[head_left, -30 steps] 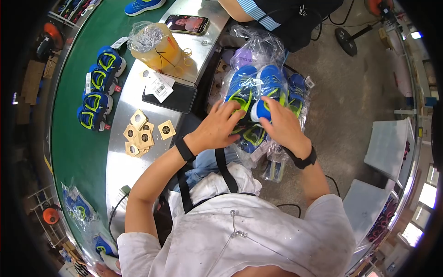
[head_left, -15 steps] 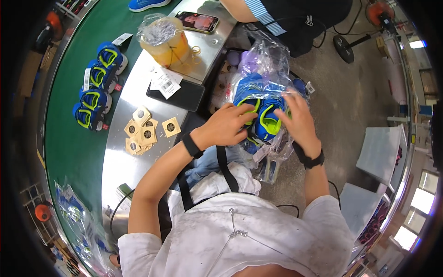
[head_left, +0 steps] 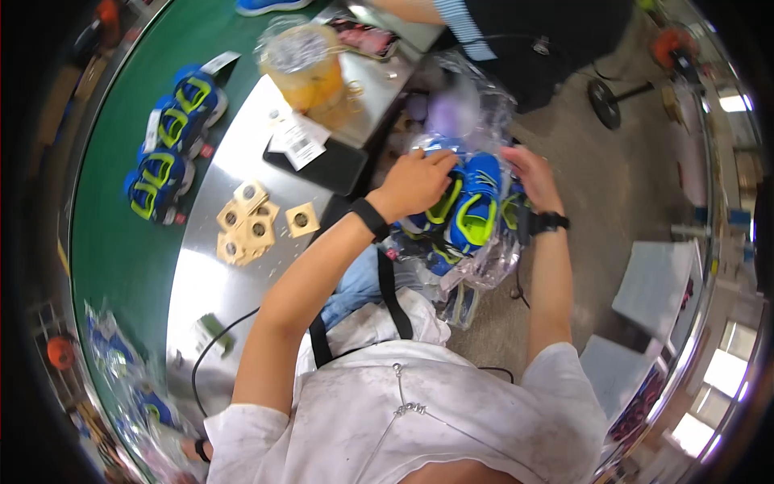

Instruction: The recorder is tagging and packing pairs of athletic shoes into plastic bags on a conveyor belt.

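Note:
A pair of blue sneakers (head_left: 476, 211) with lime-green linings lies in front of me, heels toward me, on top of crumpled clear plastic. At their toes gathers a clear plastic bag (head_left: 488, 113). Over the left shoe's front, my left hand (head_left: 415, 185) has its fingers bent and closed on the bag's near edge. My right hand (head_left: 534, 179) is beside the right shoe's toe, thumb and fingers drawn together on the bag. Both fingertips are partly blurred. More bagged shoes (head_left: 442, 262) show under the pair.
Left of me, a metal table (head_left: 193, 282) carries tan square tags (head_left: 256, 229), a black phone (head_left: 322, 165), a white label and a tub (head_left: 310, 77). Blue shoes (head_left: 173, 129) stand on the green belt (head_left: 105, 266). Another person's arm (head_left: 411, 10) is at the far side.
The bag's edge has moved back off the right shoe's toe. My left hand has moved forward to the left shoe's front. The view has shifted slightly.

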{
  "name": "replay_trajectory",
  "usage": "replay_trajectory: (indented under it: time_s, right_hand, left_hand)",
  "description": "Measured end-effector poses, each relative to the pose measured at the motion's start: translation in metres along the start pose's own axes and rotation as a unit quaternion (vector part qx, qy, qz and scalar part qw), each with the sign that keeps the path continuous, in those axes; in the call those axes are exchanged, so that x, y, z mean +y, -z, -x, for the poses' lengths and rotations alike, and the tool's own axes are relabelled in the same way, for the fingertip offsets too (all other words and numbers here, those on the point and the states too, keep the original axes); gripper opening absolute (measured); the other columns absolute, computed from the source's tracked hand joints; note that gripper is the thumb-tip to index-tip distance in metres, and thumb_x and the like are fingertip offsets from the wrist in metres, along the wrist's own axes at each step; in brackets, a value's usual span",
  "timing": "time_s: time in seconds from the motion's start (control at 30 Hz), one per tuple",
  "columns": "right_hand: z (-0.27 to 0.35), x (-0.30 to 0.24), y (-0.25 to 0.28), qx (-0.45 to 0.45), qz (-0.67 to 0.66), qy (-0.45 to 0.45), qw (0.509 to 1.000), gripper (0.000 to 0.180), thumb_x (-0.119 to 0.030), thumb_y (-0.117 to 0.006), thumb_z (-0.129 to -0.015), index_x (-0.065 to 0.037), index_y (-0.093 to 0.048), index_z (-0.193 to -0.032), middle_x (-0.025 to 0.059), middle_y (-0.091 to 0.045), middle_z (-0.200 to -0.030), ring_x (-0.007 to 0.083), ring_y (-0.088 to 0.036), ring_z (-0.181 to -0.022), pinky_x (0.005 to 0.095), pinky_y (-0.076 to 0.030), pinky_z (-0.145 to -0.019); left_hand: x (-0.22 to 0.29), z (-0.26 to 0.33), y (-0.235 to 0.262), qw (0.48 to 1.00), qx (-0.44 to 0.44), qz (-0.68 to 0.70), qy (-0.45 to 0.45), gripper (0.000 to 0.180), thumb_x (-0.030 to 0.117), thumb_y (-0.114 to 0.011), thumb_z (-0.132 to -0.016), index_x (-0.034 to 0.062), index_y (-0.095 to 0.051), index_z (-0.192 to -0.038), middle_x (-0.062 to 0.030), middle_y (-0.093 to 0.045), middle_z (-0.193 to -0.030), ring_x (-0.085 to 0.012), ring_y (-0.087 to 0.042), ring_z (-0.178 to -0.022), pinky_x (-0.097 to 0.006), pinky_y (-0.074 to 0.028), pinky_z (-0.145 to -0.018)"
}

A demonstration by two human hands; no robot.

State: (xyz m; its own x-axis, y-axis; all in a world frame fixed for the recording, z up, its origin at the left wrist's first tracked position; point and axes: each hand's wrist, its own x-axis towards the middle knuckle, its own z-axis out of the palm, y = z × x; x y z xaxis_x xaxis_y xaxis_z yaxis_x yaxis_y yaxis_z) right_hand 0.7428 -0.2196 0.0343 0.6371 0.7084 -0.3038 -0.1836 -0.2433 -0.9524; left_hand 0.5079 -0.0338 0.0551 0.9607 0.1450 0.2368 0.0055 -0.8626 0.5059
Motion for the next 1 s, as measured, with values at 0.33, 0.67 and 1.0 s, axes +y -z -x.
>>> replay_trajectory:
  time_s: [0.33,0.67,1.0]
  right_hand:
    - [0.091,-0.079,-0.08,0.113,0.56,0.091,0.816,0.017,-0.021,-0.066,-0.085,-0.004,-0.067,-0.086,0.0045,-0.063,-0.072,0.0137,-0.059,-0.067,0.0262,-0.045,-0.062]
    - [0.103,-0.125,-0.265,-0.062,0.505,0.261,0.82,0.021,-0.016,-0.068,-0.083,-0.002,-0.056,-0.072,0.0073,-0.051,-0.062,0.0153,-0.045,-0.055,0.0298,-0.04,-0.054]
    - [0.11,-0.057,-0.408,-0.347,0.538,0.334,0.692,0.024,-0.024,-0.064,-0.081,-0.013,-0.066,-0.102,0.0082,-0.066,-0.078,0.0281,-0.064,-0.073,0.0382,-0.051,-0.063]
  left_hand:
    - [0.064,0.129,0.075,0.963,0.024,0.268,-0.014,0.019,0.015,-0.058,-0.087,0.0024,-0.06,-0.101,-0.014,-0.062,-0.09,-0.0336,-0.06,-0.079,-0.041,-0.049,-0.067]
    - [0.046,0.267,0.097,0.925,0.114,0.337,0.132,0.02,0.021,-0.055,-0.09,0.0053,-0.063,-0.101,-0.0124,-0.065,-0.09,-0.0322,-0.061,-0.082,-0.04,-0.048,-0.073]
    - [0.004,0.309,0.12,0.91,0.085,0.378,0.148,0.023,0.02,-0.055,-0.09,0.0032,-0.063,-0.104,-0.0132,-0.066,-0.094,-0.0309,-0.063,-0.083,-0.037,-0.049,-0.073]
